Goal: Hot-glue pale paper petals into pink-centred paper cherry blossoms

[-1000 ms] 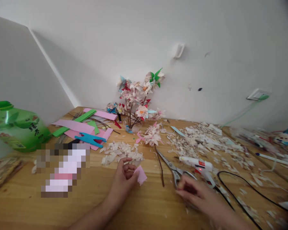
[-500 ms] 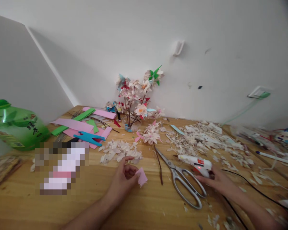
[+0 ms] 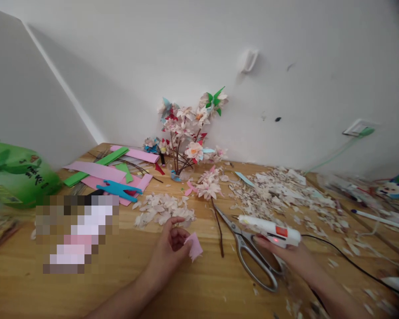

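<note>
A small pink paper piece (image 3: pixel 195 247) is pinched between thumb and fingers of my left hand (image 3: pixel 173 246), low in the middle. My right hand (image 3: pixel 282 252) is wrapped round a white glue gun (image 3: pixel 269 229) with a lit red light, its nozzle pointing left. Below the gun, silver scissors (image 3: pixel 241 243) lie on the wooden table (image 3: pixel 126 292), partly covered by the gun and hand. Left of the scissors rests a petal flower (image 3: pixel 209 186) on a brown twig stem (image 3: pixel 219 230).
White petals (image 3: pixel 162 210) lie behind my left hand, and many more (image 3: pixel 279 190) spread at right. Coloured paper strips (image 3: pixel 99 170) and a green bottle (image 3: pixel 20 175) stand left. A flower arrangement (image 3: pixel 186 128) is near the wall. A black cable (image 3: pixel 346 257) crosses the right side.
My right hand has raised the glue gun and moved it slightly left, over the scissors' handles. My left hand keeps its pinch on the pink paper. The view has shifted slightly.
</note>
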`<state>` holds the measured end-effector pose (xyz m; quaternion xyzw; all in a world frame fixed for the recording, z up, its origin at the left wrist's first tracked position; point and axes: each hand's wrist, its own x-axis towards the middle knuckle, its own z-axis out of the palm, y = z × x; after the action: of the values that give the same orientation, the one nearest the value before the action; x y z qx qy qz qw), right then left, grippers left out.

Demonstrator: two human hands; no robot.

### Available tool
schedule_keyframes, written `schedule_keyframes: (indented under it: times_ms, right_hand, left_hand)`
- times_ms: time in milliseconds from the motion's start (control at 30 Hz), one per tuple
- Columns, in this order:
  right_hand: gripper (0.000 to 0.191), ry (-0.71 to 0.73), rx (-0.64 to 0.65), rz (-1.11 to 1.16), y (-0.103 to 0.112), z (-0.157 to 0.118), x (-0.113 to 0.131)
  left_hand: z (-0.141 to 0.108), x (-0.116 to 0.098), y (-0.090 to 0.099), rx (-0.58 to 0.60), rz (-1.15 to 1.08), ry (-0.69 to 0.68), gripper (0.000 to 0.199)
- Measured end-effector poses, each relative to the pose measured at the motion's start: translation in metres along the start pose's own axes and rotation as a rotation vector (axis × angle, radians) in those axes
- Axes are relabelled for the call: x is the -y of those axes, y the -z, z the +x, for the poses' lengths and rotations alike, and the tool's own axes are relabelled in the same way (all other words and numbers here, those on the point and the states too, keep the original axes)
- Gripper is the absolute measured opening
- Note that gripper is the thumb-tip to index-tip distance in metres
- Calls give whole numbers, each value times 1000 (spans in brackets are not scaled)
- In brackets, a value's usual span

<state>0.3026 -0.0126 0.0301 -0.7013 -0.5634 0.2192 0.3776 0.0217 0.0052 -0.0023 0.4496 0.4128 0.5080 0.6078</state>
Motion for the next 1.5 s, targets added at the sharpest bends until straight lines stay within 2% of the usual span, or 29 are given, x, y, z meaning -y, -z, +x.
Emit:
schedule_keyframes:
  times_ms: [100,167,333,567,700,767,933,1100,1300,1500]
  right_hand:
    - [30,1,226,65,-8,-7,21]
    - [30,35,327,68,-14,-10,35]
    - [28,117,420,44,-27,-16,59]
    - [25,76,391,8,-37,-26,70]
    - [25,21,351,83,-40,-30,73]
    - [23,33,330,84,-41,-30,73]
    - [26,88,411,-6,-39,-25,71]
    - [29,77,383,-62,-37,-25,70]
    - [27,115,424,-56,-37,-24,71]
    - [27,120,354,-113,-35,-24,65]
  left_hand:
    - [0,-6,0,-2,0,24,44]
    - [1,-10,0,-9,1,43,45]
    - [1,-8,1,-25,-33,40,45]
    - [-1,-10,0,-11,-53,46,46]
    - [-1,-12,0,-14,-37,58,46]
    - [-1,-9,0,-16,-38,46,46]
    - [0,-2,2,-17,-29,24,45]
    - [-2,-2,2,0,-28,27,43]
    - [-1,-1,3,4,-45,21,44]
    - [0,-9,1,-12,-41,32,45]
